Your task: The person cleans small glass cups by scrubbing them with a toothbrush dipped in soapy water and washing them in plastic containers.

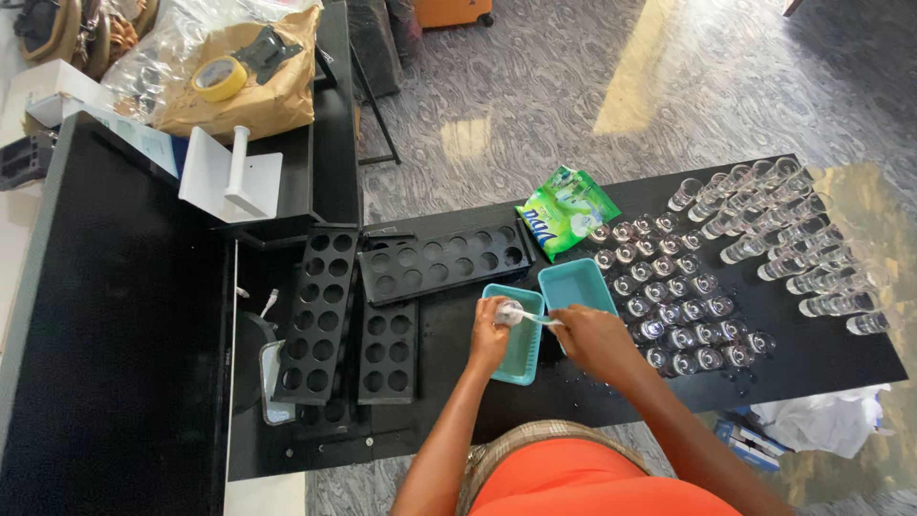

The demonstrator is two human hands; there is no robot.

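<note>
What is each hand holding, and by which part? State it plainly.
Left hand grips a small glass around its body. Right hand holds a thin white brush by its handle, tip at the glass.

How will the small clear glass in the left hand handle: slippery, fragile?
The small clear glass is probably slippery: it is held over a teal plastic tub, droplets on the black table. Likely fragile, light, and tippy like its upright neighbours.
</note>
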